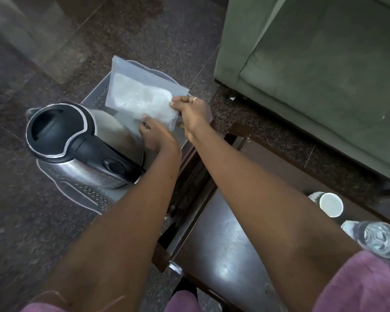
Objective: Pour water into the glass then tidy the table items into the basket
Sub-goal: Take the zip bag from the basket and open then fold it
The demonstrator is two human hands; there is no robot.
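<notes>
A grey perforated basket (92,99) stands on the floor left of the table. A steel kettle (77,143) with a black lid and handle sits in its near half. Over the basket's far half I hold a translucent white pouch (140,93) with both hands: my left hand (157,135) grips its near edge, and my right hand (193,112), which wears a ring, pinches its right corner. A clear glass (379,239) with water stands on the table at the far right.
The dark wooden table (221,248) with a glossy top runs under my arms. A white cup (330,204) stands on it near the glass. A green sofa (313,70) fills the upper right. The floor is dark speckled stone.
</notes>
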